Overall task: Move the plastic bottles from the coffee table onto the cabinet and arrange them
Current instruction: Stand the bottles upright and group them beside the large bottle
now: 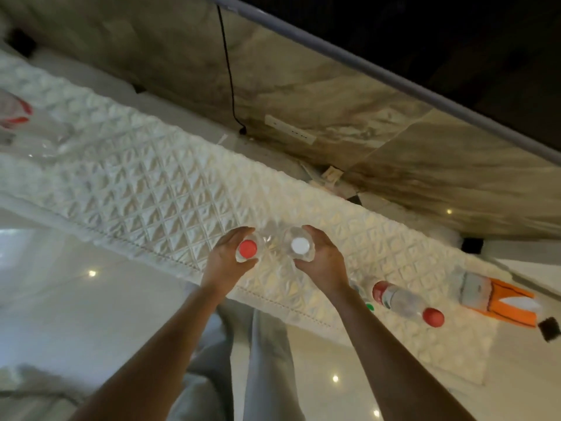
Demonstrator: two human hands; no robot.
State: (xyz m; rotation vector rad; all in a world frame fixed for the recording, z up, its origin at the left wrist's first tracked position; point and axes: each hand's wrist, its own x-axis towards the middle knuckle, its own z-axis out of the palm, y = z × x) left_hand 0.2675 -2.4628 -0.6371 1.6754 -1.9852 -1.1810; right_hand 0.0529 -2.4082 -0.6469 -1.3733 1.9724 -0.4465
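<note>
Clear bottles, red-capped (247,248) and white-capped (300,246), sit upright in left grip (226,262) and right grip (323,262).

1. A home living room is indicated, not a lab or a workshop.
2. A long low surface is covered by a white quilted cloth (158,177) with a diamond pattern and a stitched hem.
3. The wall behind is clad in marble-look panels (334,95); a white socket strip (290,129) is mounted there and a black cable (227,71) hangs down to it.
4. A glossy pale tiled floor (91,293) is seen, with small ceiling lights reflected in it.
5. A dark screen-like panel with a grey frame (394,74) is visible at upper right, possibly a television.
6. Household drink bottles (400,299) are lying on the cloth.
</note>
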